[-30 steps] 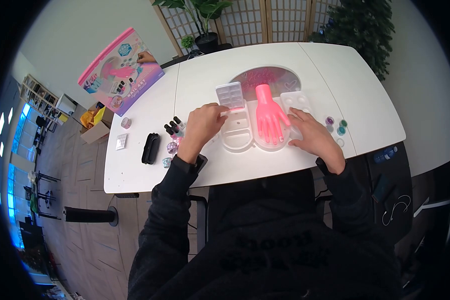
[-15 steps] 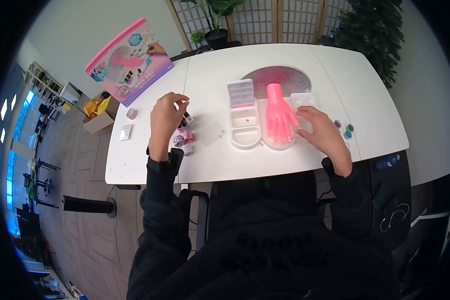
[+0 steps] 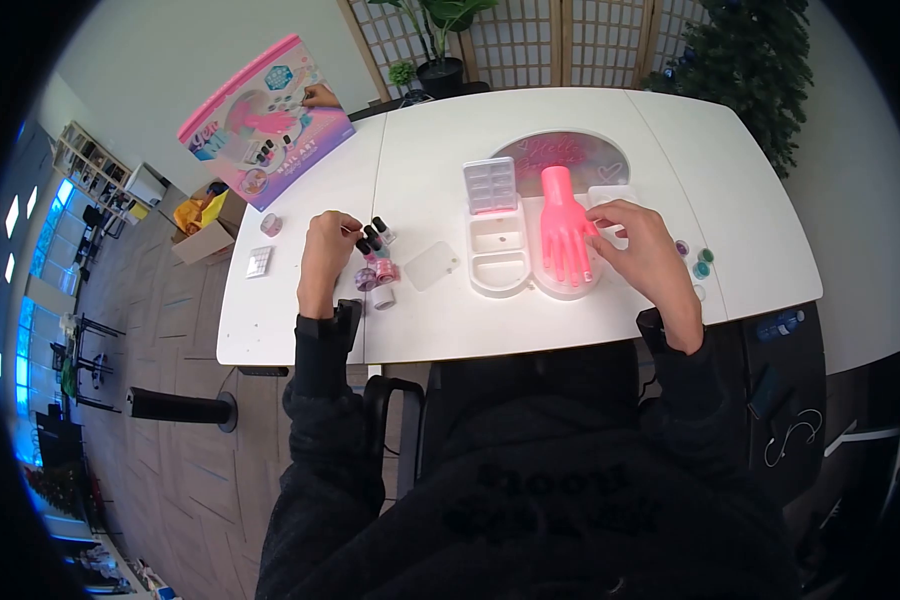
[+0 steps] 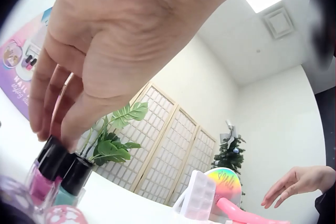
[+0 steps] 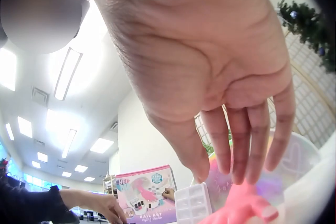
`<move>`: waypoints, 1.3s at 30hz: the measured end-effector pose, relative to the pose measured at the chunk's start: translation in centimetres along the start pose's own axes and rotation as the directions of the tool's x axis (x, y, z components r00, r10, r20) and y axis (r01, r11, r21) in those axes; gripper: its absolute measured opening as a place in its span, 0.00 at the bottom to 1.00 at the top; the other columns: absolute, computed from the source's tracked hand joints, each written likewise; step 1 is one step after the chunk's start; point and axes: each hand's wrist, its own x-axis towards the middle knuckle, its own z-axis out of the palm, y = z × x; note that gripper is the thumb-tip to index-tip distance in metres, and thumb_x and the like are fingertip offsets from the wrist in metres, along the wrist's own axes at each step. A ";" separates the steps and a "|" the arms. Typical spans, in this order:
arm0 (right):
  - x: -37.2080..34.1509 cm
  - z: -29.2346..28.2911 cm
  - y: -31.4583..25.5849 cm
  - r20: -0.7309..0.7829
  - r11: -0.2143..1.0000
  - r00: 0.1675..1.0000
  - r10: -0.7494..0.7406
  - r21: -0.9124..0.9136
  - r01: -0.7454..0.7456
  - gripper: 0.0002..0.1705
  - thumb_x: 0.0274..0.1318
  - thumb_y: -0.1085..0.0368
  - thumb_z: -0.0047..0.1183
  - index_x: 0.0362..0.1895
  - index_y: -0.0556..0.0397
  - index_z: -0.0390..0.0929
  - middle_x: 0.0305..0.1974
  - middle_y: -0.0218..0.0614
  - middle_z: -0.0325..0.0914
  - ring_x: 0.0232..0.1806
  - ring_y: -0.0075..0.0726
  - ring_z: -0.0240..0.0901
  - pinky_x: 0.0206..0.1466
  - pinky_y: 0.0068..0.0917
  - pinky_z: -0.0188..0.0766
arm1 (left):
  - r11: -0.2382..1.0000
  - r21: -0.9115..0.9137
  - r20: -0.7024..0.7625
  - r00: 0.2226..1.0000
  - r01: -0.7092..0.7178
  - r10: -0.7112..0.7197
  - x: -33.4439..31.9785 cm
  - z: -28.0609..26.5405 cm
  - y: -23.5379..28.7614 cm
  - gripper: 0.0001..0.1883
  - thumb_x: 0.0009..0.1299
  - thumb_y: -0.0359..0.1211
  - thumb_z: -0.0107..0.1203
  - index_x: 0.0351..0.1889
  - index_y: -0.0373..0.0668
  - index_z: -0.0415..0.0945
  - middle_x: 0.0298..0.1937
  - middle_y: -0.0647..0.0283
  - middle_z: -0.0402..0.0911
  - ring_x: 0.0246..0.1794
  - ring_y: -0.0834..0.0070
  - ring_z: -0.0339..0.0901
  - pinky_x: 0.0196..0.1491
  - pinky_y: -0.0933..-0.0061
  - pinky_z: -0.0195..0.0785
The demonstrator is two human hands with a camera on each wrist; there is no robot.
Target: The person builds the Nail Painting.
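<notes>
My left hand [image 3: 328, 262] is at the nail polish bottles left of the white tray. In the left wrist view, thumb and fingertips of the left hand [image 4: 100, 61] pinch the black cap of a pink polish bottle [image 4: 41, 186], beside a teal bottle [image 4: 65, 195]. The pink model hand [image 3: 567, 235] lies fingers toward me on the white tray [image 3: 498, 272]. My right hand [image 3: 650, 250] hangs over the model hand's right edge, fingers relaxed and holding nothing; whether it touches is unclear. A lidded palette [image 3: 490, 185] stands upright at the tray's back left.
Glitter jars [image 3: 385, 270] sit by the polishes, with a clear sheet [image 3: 431, 266] to their right. Small pots [image 3: 705, 255] stand at the right. The oval mirror [image 3: 570, 155] is behind the tray, the Nail Art box [image 3: 265, 125] at the back left.
My left hand has left the tray, moved left through the air and come down at the polish bottles. The right hand stays beside the model hand. The head view has shifted slightly.
</notes>
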 end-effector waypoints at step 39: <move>-0.7 0.7 0.7 0.031 0.993 0.997 0.070 0.096 -0.073 0.14 0.58 0.70 0.67 0.48 0.62 0.87 0.42 0.46 0.87 0.44 0.43 0.86 0.50 0.35 0.80 | 0.994 0.092 0.060 0.996 0.066 -0.072 -5.6 -3.2 3.1 0.10 0.62 0.26 0.71 0.41 0.32 0.88 0.41 0.49 0.89 0.37 0.64 0.87 0.43 0.68 0.79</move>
